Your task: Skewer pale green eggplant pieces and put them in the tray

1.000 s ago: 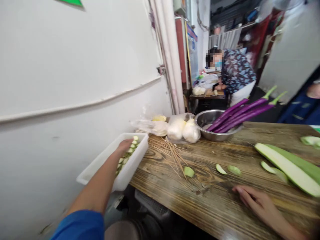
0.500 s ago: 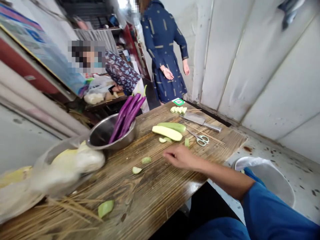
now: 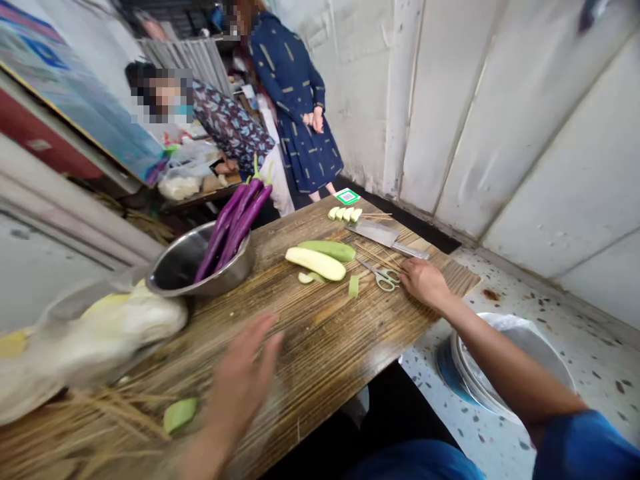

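This seems to be a kitchen of a small food business: on the wooden table (image 3: pixel 320 333) lie a cleaver (image 3: pixel 374 233), gourd halves (image 3: pixel 317 264), skewered slices (image 3: pixel 345 214) and a QR-code card (image 3: pixel 347 196), eggplants (image 3: pixel 233 230) lean in a metal bowl (image 3: pixel 227 281), and behind, a masked co-worker (image 3: pixel 227 123) bends over another table (image 3: pixel 207 196).

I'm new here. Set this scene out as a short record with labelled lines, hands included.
Left hand: open, blurred, nothing visibly held
Right hand: by thin sticks and scissors; grip unclear
Steel bowl: holds purple eggplants
Wooden table: bears cleaver, pale cut vegetable
Floor: plastic-lined bucket
Background: person in leaf-print top; person in navy dress
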Action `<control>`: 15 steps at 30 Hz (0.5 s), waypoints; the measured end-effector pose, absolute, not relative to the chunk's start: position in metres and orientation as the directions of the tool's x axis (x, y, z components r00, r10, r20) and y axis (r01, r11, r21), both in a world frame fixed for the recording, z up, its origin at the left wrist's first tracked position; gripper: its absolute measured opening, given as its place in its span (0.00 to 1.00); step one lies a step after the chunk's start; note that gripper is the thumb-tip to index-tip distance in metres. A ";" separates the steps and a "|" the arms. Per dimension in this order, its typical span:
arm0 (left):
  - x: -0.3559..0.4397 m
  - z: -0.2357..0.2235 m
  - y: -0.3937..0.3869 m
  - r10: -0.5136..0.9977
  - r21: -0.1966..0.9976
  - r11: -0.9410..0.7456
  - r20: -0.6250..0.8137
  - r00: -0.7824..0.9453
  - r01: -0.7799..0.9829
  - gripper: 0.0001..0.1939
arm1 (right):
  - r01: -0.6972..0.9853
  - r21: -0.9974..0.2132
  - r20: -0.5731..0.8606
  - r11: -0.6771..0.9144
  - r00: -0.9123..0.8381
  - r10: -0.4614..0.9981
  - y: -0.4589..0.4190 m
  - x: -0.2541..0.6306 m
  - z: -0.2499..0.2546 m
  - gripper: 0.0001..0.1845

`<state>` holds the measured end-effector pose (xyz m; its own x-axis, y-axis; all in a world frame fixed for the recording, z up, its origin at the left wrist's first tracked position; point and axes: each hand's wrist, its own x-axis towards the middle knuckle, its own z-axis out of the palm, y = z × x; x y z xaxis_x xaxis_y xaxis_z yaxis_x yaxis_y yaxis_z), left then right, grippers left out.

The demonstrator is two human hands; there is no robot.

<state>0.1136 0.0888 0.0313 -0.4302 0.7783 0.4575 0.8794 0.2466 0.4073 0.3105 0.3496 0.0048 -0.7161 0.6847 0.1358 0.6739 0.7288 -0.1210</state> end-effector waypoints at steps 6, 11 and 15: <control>0.153 0.012 0.191 0.905 0.176 0.085 0.399 -0.150 0.981 0.21 | 0.696 -0.039 0.071 0.717 -0.714 0.697 0.360 0.308 0.006 0.14; 0.142 -0.004 0.217 0.939 0.096 0.060 0.332 -0.089 0.994 0.14 | 0.707 0.058 0.039 0.705 -0.707 0.706 0.366 0.305 0.008 0.14; 0.126 -0.004 0.178 0.951 0.027 0.011 0.309 -0.019 1.000 0.15 | 0.643 0.148 0.049 0.751 -0.763 0.644 0.370 0.306 0.006 0.12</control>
